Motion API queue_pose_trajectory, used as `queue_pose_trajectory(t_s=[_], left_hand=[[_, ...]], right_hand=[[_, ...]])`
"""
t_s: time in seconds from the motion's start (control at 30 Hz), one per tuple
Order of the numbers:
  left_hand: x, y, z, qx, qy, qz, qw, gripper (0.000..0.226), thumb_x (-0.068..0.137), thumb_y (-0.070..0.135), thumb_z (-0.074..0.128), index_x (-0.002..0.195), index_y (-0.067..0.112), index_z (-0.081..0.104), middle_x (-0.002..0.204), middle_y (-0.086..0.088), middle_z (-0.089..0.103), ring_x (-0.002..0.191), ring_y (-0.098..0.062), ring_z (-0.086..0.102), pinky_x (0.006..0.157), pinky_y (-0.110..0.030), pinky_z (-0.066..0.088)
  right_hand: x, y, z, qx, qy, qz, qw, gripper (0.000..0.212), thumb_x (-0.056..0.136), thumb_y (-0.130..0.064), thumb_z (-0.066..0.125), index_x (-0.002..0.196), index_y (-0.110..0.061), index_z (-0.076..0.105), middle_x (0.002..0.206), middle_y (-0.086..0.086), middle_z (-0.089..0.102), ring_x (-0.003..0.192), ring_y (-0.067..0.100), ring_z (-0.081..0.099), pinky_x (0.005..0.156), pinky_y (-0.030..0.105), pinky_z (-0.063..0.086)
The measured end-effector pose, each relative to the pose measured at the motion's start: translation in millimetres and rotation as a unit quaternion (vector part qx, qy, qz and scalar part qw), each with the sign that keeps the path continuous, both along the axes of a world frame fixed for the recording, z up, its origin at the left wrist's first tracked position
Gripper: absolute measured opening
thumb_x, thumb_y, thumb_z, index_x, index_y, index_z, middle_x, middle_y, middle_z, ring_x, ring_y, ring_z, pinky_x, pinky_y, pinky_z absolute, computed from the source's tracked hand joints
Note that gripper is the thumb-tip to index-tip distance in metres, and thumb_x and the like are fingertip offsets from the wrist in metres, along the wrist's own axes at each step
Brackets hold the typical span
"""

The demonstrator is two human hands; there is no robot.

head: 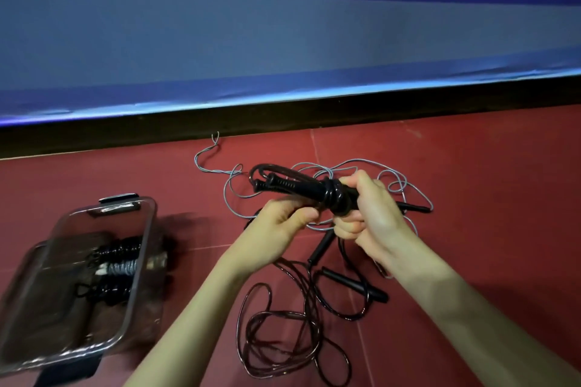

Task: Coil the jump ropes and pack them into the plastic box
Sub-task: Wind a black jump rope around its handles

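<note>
My right hand (371,214) grips the wrapped black plastic jump rope (301,190) at its coil, steadying it, while my left hand (283,218) pinches the loose end to tighten it. Grey cord (314,168) and dark rope (283,339) sprawl on the red floor (471,198); the clear plastic box (147,229), left, holds finished bundles.

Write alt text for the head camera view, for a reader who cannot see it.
Two hands, left and right, grip a black jump rope whose cord is wound around its paired handles, above a red floor. Loose grey and dark ropes lie tangled beneath, and a clear plastic box at left holds coiled ropes.
</note>
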State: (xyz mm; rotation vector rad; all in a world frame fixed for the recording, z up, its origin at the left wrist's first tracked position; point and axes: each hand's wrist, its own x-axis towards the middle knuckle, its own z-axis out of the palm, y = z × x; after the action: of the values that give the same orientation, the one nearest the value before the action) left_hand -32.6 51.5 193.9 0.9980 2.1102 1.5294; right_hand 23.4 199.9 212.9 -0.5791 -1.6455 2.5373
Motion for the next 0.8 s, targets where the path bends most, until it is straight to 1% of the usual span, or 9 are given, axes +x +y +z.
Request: queue_pose_trajectory(t_s=[0.07,0.17,0.2,0.3,0.43,0.47,0.63,0.73,0.8], left_hand=[[-4.6,-4.2,-6.6,-0.033,0.039,-0.014,0.999,0.023,0.096,0.014,0.052,0.087,0.035,0.056,0.078,0.033,0.060,0.080,0.014,0.052,0.076,-0.005,0.036],[-9.9,-12.9,-10.3,-0.103,0.085,-0.019,0.991,0.019,0.097,0.012,0.051,0.102,0.020,0.068,0.089,0.030,0.056,0.093,-0.002,0.054,0.082,-0.001,0.034],[-12.2,-13.6,-8.4,-0.077,0.080,-0.017,0.994,0.021,0.095,0.009,0.050,0.103,0.012,0.070,0.090,0.021,0.061,0.094,-0.006,0.053,0.082,-0.002,0.035],[-16.1,-12.1,4.8,-0.102,0.020,-0.100,0.990,0.023,0.088,-0.004,0.048,0.091,0.005,0.069,0.087,0.017,0.065,0.080,0.003,0.056,0.074,-0.005,0.040],[-33.4,-18.3,1.6,-0.139,0.061,-0.136,0.979,0.014,0.090,0.024,0.051,0.079,0.017,0.057,0.071,0.013,0.055,0.064,-0.004,0.049,0.062,-0.022,0.042],[-39.7,-23.2,-1.8,-0.161,0.028,-0.125,0.979,0.018,0.090,0.028,0.055,0.076,0.016,0.056,0.068,0.012,0.054,0.062,-0.005,0.048,0.061,-0.024,0.041],[-45.8,-25.5,2.9,-0.178,-0.092,-0.088,0.976,0.027,0.082,0.036,0.067,0.065,0.019,0.059,0.063,-0.005,0.041,0.061,-0.018,0.037,0.060,-0.030,0.033],[-41.2,-13.3,11.0,-0.156,-0.117,-0.030,0.980,0.028,0.087,0.026,0.068,0.062,0.017,0.060,0.053,0.002,0.036,0.050,-0.012,0.031,0.050,-0.024,0.028],[-34.9,-6.8,18.3,-0.152,-0.089,0.000,0.984,0.028,0.089,0.024,0.065,0.063,0.014,0.060,0.048,0.010,0.035,0.045,-0.007,0.029,0.047,-0.020,0.025]], right_hand=[[0.8,2.2,-1.2,0.024,-0.006,0.021,0.999,0.033,0.095,-0.011,0.030,0.062,-0.015,0.032,0.042,-0.007,0.018,0.036,0.005,0.011,0.046,0.020,0.008],[1.2,3.6,-1.9,0.058,-0.020,0.032,0.998,0.039,0.096,-0.009,0.033,0.057,-0.015,0.031,0.041,-0.006,0.020,0.036,0.005,0.012,0.048,0.021,0.007],[1.2,4.9,-1.7,0.065,-0.027,0.030,0.997,0.040,0.096,-0.009,0.034,0.057,-0.016,0.030,0.041,-0.006,0.020,0.036,0.005,0.012,0.048,0.022,0.006],[4.4,11.8,-1.6,0.087,-0.041,0.035,0.995,0.040,0.096,-0.012,0.040,0.058,-0.017,0.028,0.041,-0.006,0.020,0.036,0.005,0.012,0.048,0.020,0.007],[13.5,22.2,4.2,0.143,-0.037,0.097,0.984,0.046,0.099,-0.023,0.049,0.056,-0.017,0.037,0.042,-0.003,0.025,0.035,0.006,0.015,0.045,0.017,0.009],[15.2,25.0,5.4,0.173,-0.041,0.112,0.978,0.044,0.099,-0.024,0.050,0.057,-0.016,0.039,0.044,-0.002,0.026,0.035,0.007,0.015,0.044,0.016,0.010],[17.1,28.4,4.9,0.393,-0.027,0.197,0.898,0.038,0.096,-0.013,0.049,0.060,-0.009,0.037,0.051,-0.002,0.021,0.043,0.009,0.017,0.041,0.024,0.015],[14.4,19.4,2.4,0.524,-0.001,0.225,0.821,0.043,0.094,-0.013,0.049,0.055,-0.015,0.029,0.048,-0.006,0.022,0.048,0.008,0.021,0.049,0.029,0.021],[12.3,16.4,-3.7,0.562,-0.012,0.197,0.803,0.044,0.093,-0.018,0.049,0.054,-0.016,0.027,0.049,-0.003,0.024,0.052,0.010,0.022,0.052,0.033,0.025]])
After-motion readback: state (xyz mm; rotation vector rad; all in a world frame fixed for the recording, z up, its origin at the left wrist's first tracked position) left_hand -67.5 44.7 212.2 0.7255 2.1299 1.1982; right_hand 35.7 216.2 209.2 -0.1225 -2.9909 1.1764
